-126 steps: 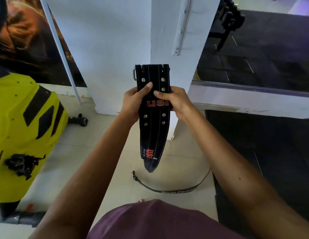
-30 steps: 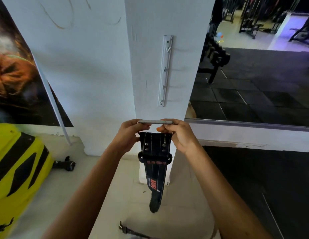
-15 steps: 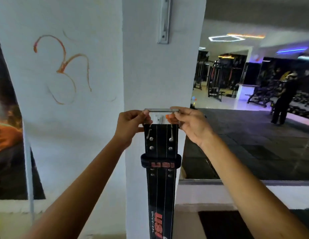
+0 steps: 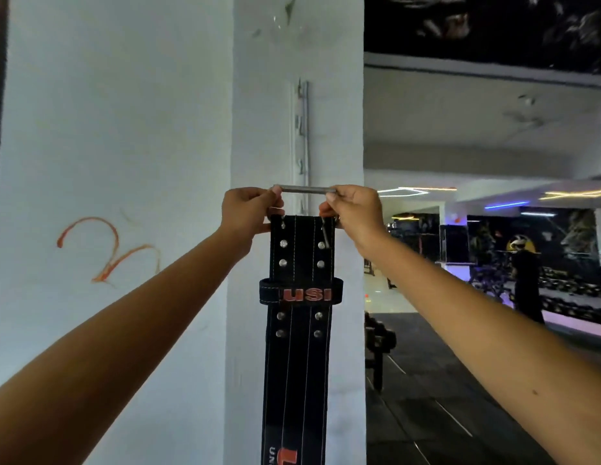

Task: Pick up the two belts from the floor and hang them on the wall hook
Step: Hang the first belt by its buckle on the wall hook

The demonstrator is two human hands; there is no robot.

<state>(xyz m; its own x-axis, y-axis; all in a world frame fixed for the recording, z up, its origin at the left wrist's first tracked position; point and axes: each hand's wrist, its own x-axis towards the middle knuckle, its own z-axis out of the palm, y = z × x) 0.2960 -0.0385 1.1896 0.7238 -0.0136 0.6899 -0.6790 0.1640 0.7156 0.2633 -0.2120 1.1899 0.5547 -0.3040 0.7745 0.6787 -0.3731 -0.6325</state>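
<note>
A wide black lifting belt [image 4: 301, 347] with red USI lettering hangs straight down in front of the white pillar. My left hand [image 4: 247, 214] and my right hand [image 4: 351, 209] each pinch one end of its metal buckle bar [image 4: 304, 189], held level. The bar sits just in front of the lower end of the vertical white hook rail [image 4: 302, 135] fixed to the pillar; whether it touches a hook I cannot tell. The second belt is out of view.
White pillar [image 4: 265, 95] with a white wall on the left bearing an orange painted mark [image 4: 106, 250]. On the right, a dim gym room with dark floor mats, a dumbbell rack [image 4: 379, 347] and a person [image 4: 527, 280] standing far off.
Both hands have raised the belt up the pillar from floor level to the hook rail. The view has tilted upward, so the floor and the second belt have left the frame.
</note>
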